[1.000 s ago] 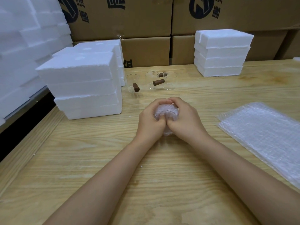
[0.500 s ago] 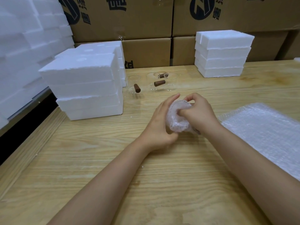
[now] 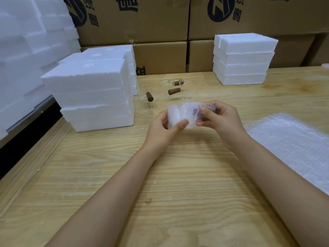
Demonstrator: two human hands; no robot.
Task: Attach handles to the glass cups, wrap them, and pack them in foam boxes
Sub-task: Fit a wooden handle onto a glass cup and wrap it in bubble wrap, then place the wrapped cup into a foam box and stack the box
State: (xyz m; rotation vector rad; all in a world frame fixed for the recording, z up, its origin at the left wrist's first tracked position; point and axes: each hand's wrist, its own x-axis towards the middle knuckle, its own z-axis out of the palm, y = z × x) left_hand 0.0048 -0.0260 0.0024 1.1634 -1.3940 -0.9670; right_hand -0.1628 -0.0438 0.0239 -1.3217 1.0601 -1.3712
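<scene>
Small bubble-wrapped clear glass cup (image 3: 179, 115) is held sideways between 2 hands. It looks lifted just off the light wooden table (image 3: 178, 193), but contact underneath can't be told. A dark brown handle (image 3: 211, 108) shows dimly through the wrap at the cup's right end.

Left hand (image 3: 161, 130) grips the cup's left end, thumb (image 3: 182, 123) pressed on the near side, fingers curled round the back. Right hand (image 3: 222, 120) pinches the wrap over the handle end, with bent fingertips (image 3: 206, 111) closed on it. My read: wrapping is nearly done, the loose end is being tucked, and boxing isn't started.

Handling guess:
- The cup is light, with fragile glass under soft padding.
- The wrap is slick and springy and likely to unroll if released.
- Best hold is round the body with the loose flap trapped under the fingers.
- Avoid holding by the handle, which may only be pushed on.

Around the cup:
- Just behind it stand 3 bare clear glass cups (image 3: 187, 90) with brown cylindrical handles (image 3: 174, 91).
- To its left, near, is a stack of white foam boxes (image 3: 92, 93), and further left a tall wall of white foam blocks (image 3: 26, 50).
- Behind and to its right, well apart, is a second white foam stack (image 3: 243, 59).
- To its right, a pile of clear bubble wrap sheets (image 3: 293, 148) lies flat on the table.
- Far behind it are brown cardboard cartons (image 3: 160, 18) with dark print
</scene>
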